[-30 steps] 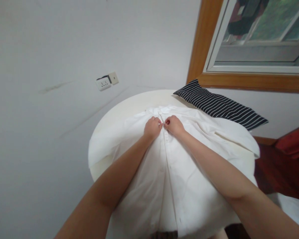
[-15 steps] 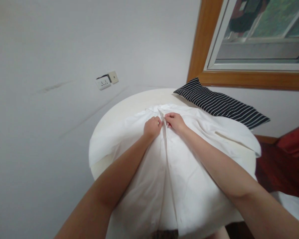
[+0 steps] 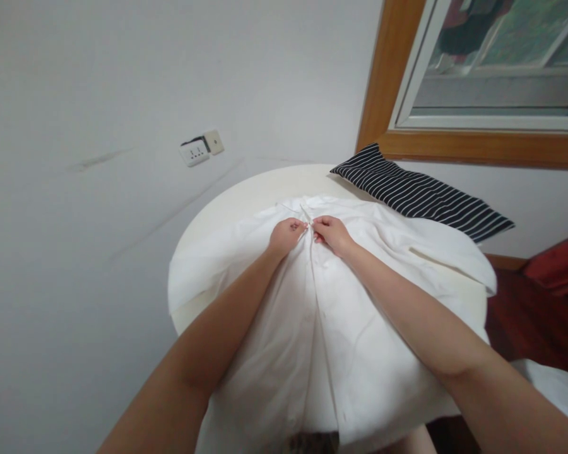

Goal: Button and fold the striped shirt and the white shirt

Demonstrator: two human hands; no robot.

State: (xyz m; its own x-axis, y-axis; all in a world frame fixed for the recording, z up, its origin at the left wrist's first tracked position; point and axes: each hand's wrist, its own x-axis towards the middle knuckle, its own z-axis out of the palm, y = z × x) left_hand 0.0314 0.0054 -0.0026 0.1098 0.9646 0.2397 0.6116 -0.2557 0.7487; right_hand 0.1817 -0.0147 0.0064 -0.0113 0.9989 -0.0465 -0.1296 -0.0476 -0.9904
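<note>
A white shirt (image 3: 360, 353) is spread over a round white table (image 3: 260, 183), its collar end at the far side and its lower part hanging over the near edge. The front opening runs down the middle toward me. My left hand (image 3: 288, 236) pinches one front edge near the collar, thumb and fingers together. Right beside it, my right hand (image 3: 330, 233) pinches the facing edge, so the fingertips nearly meet. Any button between them is too small to make out. The sleeves lie out to both sides.
A black-and-white striped cushion or folded cloth (image 3: 421, 192) lies at the table's back right. A wall with a socket (image 3: 195, 152) stands close on the left. Behind is a wood-framed window (image 3: 492, 144). White fabric (image 3: 551, 388) shows at the lower right.
My left hand has turned, its fingers reaching closer to the right hand's fingertips at the shirt's edge. The right hand has hardly moved. The view has shifted slightly.
</note>
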